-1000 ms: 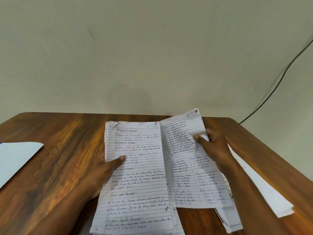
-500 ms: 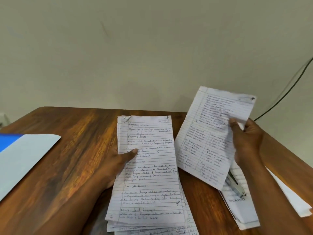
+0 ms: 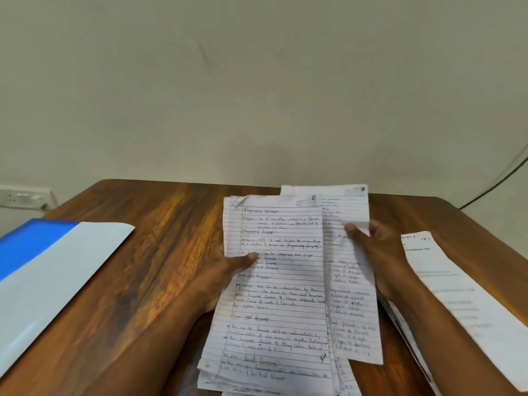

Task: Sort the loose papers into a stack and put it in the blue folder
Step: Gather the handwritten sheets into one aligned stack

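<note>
Just sheet (image 3: 350, 281) edge under stack (image 3: 274, 281)

Wooden bench (image 3: 160, 252) under everything. White wall socket (image 3: 24, 198) well left of the left hand. Dark cable (image 3: 497, 182) ran up the wall beyond the right hand.

Quick count: two hands, left hand (image 3: 225, 271) and right hand (image 3: 377, 252). One blue folder (image 3: 51, 270). One bundle of handwritten sheets (image 3: 274, 295), can't tell how many in it, plus one single handwritten sheet (image 3: 351, 281). One printed pile (image 3: 463, 295), one table (image 3: 160, 238), one wall socket (image 3: 23, 197), one cable (image 3: 497, 181).
</note>
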`<state>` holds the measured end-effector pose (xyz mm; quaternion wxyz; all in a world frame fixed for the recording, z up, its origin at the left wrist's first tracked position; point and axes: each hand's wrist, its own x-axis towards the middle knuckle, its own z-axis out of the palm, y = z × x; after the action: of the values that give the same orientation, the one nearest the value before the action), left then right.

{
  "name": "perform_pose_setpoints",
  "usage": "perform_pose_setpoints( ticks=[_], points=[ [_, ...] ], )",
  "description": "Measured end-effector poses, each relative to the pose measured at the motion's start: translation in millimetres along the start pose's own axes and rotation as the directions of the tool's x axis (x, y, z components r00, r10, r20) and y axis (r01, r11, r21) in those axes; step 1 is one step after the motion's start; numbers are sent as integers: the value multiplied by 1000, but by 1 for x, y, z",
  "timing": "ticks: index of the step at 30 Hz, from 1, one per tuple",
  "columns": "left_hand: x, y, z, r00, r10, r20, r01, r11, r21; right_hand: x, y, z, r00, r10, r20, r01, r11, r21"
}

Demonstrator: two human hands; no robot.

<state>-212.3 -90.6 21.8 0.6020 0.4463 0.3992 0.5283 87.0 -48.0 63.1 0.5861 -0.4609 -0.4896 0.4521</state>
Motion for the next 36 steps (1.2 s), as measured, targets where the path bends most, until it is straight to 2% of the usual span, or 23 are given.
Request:
perform_pose_setpoints(
  ticks=[9, 17, 19, 23, 29, 33, 36],
  points=[
    [1, -1, 0, 1000, 0, -23, 1, 998, 57, -25, 6, 33, 981, 88, 172, -93, 996, 19],
    [1, 0, 1, 999, 8, -50, -3, 996, 93, -36, 11, 56, 966, 132, 223, -145, 988, 44],
    [1, 1, 2, 998, 16, -64, -9, 994, 106, -38, 13, 60, 968, 114, 225, -122, 992, 22],
    [0, 1, 4, 996, 35, -86, -25, 993, 111, -43, 14, 59, 948, 63, 312, -59, 998, -23],
    [2, -3, 7, 992, 81, -101, -69, 990, 123, -46, 22, 64, 978, 27, 206, 2, 990, -138],
    [9, -9, 4, 984, 133, -122, -124, 989, 81, -46, 25, 66, 982, 67, 178, -47, 992, -113],
    [11, -7, 2, 983, 74, -166, -69, 997, 38, -46, 26, 67, 978, 84, 192, -68, 994, -86]
  ],
)
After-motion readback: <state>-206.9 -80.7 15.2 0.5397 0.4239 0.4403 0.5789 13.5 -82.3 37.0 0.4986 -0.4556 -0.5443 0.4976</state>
